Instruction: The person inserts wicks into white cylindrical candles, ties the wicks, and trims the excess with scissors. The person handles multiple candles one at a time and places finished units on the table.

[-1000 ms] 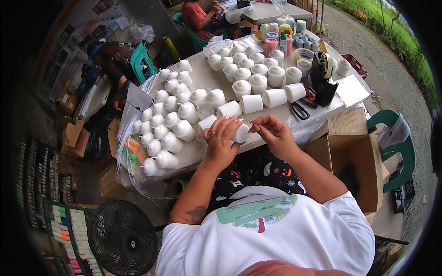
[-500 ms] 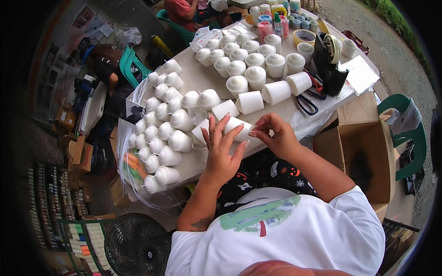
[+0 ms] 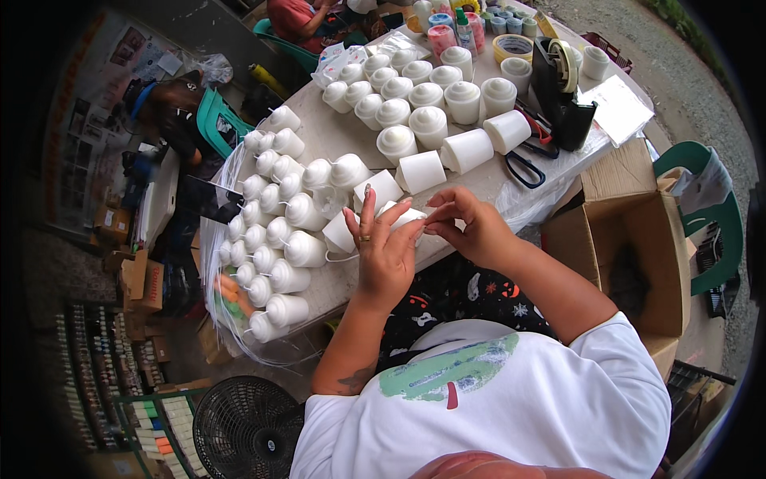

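A white candle (image 3: 401, 214) lies tilted at the table's near edge, partly hidden by my fingers. My left hand (image 3: 385, 249) grips it from the left, with one finger raised. At the candle's right end my right hand (image 3: 472, 227) pinches thumb and fingertips together; what is between them is too small to make out. Just left of my left hand is another tipped candle (image 3: 338, 234) with a white wick trailing from it. Several more candles lie on their sides in a row, among them one (image 3: 420, 172) beyond my hands.
Wicked candles (image 3: 305, 249) crowd the table's left side; stepped-top candles (image 3: 428, 125) stand farther back. Scissors (image 3: 525, 169) and a black tape dispenser (image 3: 558, 96) lie right. An open cardboard box (image 3: 634, 239) stands right, a black fan (image 3: 249, 427) lower left. Other people sit beyond the table.
My left thumb has closed in toward my right fingertips, and both hands are nearer each other at the candle. The whole view has shifted slightly.
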Demonstrator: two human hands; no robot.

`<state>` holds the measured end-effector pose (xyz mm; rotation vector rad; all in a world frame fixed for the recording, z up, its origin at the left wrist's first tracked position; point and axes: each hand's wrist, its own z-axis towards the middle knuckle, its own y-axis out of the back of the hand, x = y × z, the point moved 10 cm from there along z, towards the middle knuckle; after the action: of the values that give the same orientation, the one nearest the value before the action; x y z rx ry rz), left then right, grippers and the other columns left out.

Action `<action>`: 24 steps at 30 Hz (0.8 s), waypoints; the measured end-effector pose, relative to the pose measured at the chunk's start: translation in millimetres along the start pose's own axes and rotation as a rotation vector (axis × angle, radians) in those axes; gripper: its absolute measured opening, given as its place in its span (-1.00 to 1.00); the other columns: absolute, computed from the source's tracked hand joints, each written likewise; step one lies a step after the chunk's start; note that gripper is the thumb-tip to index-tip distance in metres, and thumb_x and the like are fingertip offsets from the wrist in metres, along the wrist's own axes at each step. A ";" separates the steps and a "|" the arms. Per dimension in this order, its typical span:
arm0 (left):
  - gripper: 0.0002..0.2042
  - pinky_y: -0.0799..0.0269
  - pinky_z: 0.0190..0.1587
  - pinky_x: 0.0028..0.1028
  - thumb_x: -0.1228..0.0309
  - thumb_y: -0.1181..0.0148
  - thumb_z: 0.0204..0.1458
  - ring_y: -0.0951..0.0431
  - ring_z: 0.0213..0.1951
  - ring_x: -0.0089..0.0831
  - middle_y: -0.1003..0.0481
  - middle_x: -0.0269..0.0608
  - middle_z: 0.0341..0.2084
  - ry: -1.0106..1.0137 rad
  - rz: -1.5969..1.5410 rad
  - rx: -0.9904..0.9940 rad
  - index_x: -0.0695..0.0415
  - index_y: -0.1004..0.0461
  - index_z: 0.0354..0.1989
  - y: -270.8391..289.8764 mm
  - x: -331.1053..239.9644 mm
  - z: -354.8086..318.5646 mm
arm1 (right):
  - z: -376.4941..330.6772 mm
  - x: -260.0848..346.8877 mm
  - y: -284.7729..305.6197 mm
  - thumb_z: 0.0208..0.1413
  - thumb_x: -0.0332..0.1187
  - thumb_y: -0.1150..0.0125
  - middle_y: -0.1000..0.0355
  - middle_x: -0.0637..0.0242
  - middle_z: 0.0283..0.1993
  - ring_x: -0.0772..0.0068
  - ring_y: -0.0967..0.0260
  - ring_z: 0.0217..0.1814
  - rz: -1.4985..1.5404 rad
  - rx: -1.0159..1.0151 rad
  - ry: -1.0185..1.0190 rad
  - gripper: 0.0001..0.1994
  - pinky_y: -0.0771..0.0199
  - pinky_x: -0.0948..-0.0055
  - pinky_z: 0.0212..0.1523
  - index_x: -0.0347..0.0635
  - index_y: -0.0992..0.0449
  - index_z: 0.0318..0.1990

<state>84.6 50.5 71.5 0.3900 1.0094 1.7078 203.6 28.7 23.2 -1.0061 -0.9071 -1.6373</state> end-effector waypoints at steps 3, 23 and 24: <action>-0.77 0.31 0.35 0.06 0.54 -0.21 -0.04 -0.12 0.30 -0.07 -0.40 -0.36 0.03 -0.031 -0.042 0.017 -0.06 -0.59 -0.22 1.5 -3.5 1.3 | 1.5 -1.8 0.2 0.07 -0.54 -0.25 -0.54 0.21 -0.30 0.43 -0.52 -0.22 0.089 0.051 -0.067 -0.69 -0.45 0.48 -0.21 -0.22 -0.26 -0.08; -0.84 0.27 0.34 0.02 0.52 -0.25 -0.07 -0.30 0.18 -0.13 -0.48 -0.37 -0.15 0.011 -0.057 -0.154 0.00 -0.57 -0.29 12.5 -1.4 -5.6 | -11.3 12.4 2.6 -0.03 -0.42 -0.35 -0.39 0.26 -0.06 0.16 -0.20 0.09 -0.213 -0.133 0.153 -0.86 -0.21 0.29 0.11 -0.11 -0.60 -0.27; -0.84 0.28 0.34 0.02 0.52 -0.25 -0.07 -0.29 0.19 -0.12 -0.48 -0.36 -0.14 0.014 -0.053 -0.158 0.00 -0.57 -0.29 12.4 -1.6 -5.9 | -12.5 11.4 0.8 -0.03 -0.42 -0.34 -0.39 0.27 -0.06 0.16 -0.20 0.10 -0.214 -0.145 0.151 -0.87 -0.20 0.28 0.12 -0.11 -0.60 -0.28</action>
<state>73.5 45.6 78.1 0.2469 0.8804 1.7311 199.9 13.2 29.1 -0.8919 -0.8265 -1.9548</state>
